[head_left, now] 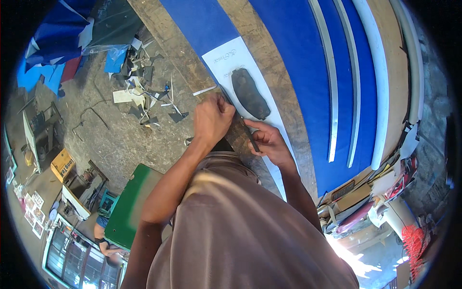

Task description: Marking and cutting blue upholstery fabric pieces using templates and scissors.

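My left hand (213,118) is closed in a pinch at the near edge of the wooden table. What its fingers hold, if anything, is hidden. Just to the right, my right hand (270,143) grips a slim dark stick-like tool (253,139) between thumb and fingers, tilted across the table edge. Under and beyond the hands lies a long white strip (221,60) with script lettering, on top of a blue strip (197,21). A dark, worn oblong block (250,94) rests on the white strip, close to my right hand but apart from it. A small white scrap (204,90) sits by the left hand.
On the right, wide blue sheeting (298,62) carries two long metal bars (331,86) and a pale tube (380,96). Offcuts (144,91) litter the floor at left. A green board (132,202) stands near my left elbow; a person (103,236) is beyond it.
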Motion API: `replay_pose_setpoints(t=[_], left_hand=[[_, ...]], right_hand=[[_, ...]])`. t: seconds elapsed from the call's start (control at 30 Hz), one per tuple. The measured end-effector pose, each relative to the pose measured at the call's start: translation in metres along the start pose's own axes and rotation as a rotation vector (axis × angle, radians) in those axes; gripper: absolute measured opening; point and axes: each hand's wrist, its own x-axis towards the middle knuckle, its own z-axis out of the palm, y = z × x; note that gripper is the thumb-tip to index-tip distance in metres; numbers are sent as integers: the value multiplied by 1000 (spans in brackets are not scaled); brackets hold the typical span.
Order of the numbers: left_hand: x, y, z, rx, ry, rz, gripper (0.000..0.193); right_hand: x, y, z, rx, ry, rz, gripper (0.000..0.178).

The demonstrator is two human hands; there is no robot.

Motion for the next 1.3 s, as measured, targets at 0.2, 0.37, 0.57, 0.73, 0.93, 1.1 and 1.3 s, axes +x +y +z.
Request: replay_pose_setpoints(t=[0.2, 0.37, 0.57, 0.73, 0.93, 1.1, 1.3], left_hand=[[-7, 1, -6, -70, -5, 7, 19], [-9, 7, -21, -9, 64, 21, 16], [14, 2, -28, 211, 294, 280, 14], [18, -12, -25, 253, 232, 311, 11], [17, -18, -26, 164, 239, 346, 9], [16, -14, -29, 156, 238, 351, 7], [17, -11, -31, 127, 215, 335, 8]], right_hand=[[6, -5, 4, 16, -15, -26, 71], [12, -7, 5, 61, -30, -41, 67], [10, -6, 5, 31, -13, -45, 67], [9, -9, 9, 4, -7, -37, 65], [23, -23, 19, -59, 19, -64, 67], [27, -30, 27, -65, 43, -57, 68], [24, -35, 30, -89, 64, -49, 68]])
